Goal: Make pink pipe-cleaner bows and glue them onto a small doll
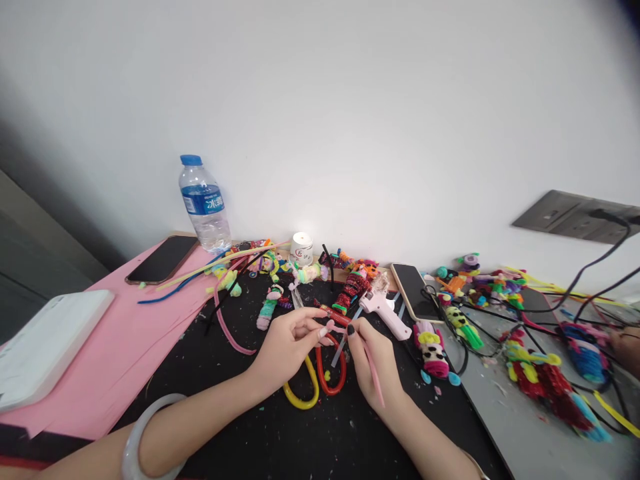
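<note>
Between my two hands runs a pink pipe cleaner (374, 375). My left hand (295, 340) pinches one end, which looks curled into a small loop. My right hand (373, 353) grips it close by, and the free tail hangs down over the palm. Under the hands lie scissors (305, 403) with one yellow and one red handle loop, their blades pointing away. A pale pink glue gun (387, 313) rests just beyond my right hand. To the right of that hand is a small pipe-cleaner doll (433, 350) in pink and white.
A water bottle (204, 207), a dark phone (163, 259) and a white box (55, 340) stand or lie on pink paper at left. An upturned paper cup (301, 249) is near the wall. Another phone (415, 292), black cables and several pipe-cleaner dolls (465, 327) occupy the right.
</note>
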`<state>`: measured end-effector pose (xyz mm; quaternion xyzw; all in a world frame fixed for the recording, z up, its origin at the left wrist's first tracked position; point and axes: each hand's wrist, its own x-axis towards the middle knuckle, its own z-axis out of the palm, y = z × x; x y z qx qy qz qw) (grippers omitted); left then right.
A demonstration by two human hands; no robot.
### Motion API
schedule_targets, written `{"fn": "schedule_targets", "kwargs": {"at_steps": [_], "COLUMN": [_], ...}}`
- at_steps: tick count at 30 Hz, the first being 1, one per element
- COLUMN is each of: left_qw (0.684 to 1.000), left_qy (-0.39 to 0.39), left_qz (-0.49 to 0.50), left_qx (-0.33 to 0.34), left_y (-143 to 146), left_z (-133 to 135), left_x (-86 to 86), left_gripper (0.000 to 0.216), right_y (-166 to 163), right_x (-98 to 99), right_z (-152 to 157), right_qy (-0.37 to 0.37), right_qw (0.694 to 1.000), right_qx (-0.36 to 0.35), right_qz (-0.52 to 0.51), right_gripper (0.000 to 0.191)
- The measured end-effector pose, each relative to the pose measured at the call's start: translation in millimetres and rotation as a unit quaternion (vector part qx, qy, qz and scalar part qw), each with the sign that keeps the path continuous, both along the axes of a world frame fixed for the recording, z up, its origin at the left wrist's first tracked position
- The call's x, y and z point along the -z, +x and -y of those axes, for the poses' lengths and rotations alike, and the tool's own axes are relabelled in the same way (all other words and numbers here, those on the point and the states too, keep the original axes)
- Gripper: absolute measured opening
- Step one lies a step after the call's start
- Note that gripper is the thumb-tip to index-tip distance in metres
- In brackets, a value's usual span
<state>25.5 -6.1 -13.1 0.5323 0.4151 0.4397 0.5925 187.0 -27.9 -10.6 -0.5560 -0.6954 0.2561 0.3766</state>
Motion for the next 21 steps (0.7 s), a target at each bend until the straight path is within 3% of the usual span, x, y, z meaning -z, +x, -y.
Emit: {"fn": "schedule_targets", "kwargs": {"at_steps": [7,13,21], "left_qw": [0.997,0.992,0.997], "left_qy": [-0.047,-0.083,-0.04], "left_qz": [0.056,0.09,0.051], "left_qx": [-0.006,0.016,0.033], "left_y": [-0.4,-2.0,-2.2], "left_z": [-1.7,-1.9,-1.9], "left_x": [-0.1,4.8,2.9], "left_gripper": [0.027,0.03,0.031], "right_y": [-1.3,-0.5,4.0], "right_x": [1.3,3.1,1.8], "right_z": [-0.5,-1.8,-1.7], "right_qy": [-0.005,0.01,0.058], "right_qw": [0.998,0.998,0.997], "right_qx": [-0.057,-0.063,-0.039], "right_qz": [-0.004,0.015,0.021], "right_gripper": [0.026,0.026,0.024]}}
